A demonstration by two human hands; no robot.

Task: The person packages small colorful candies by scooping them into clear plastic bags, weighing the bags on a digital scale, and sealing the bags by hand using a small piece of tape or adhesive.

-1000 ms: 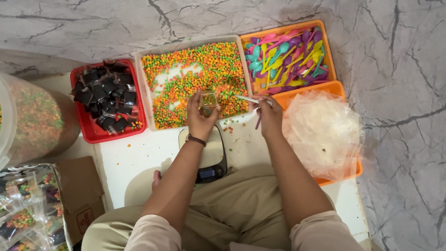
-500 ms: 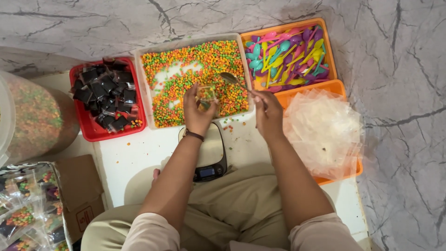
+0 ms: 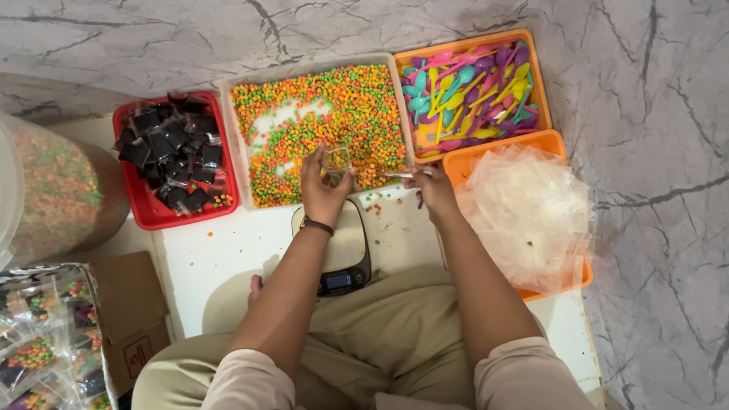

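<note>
My left hand point(image 3: 323, 190) holds a small clear bag point(image 3: 336, 161) upright over the near edge of a white tray point(image 3: 237, 144) full of orange, green and yellow beads. My right hand point(image 3: 434, 186) grips a metal spoon point(image 3: 395, 175) whose bowl dips into the beads just right of the bag. A small digital scale point(image 3: 342, 254) lies on the white surface right below both hands.
A red tray point(image 3: 148, 212) of small black packets sits left of the beads. An orange tray point(image 3: 535, 72) of coloured plastic spoons and an orange tray point(image 3: 465, 161) heaped with clear bags stand on the right. A large bead-filled jar point(image 3: 53, 190) and a cardboard box point(image 3: 133, 311) of filled bags are at the left.
My right hand has lowered the spoon from above the bag back down into the beads. My left hand keeps the bag in about the same place.
</note>
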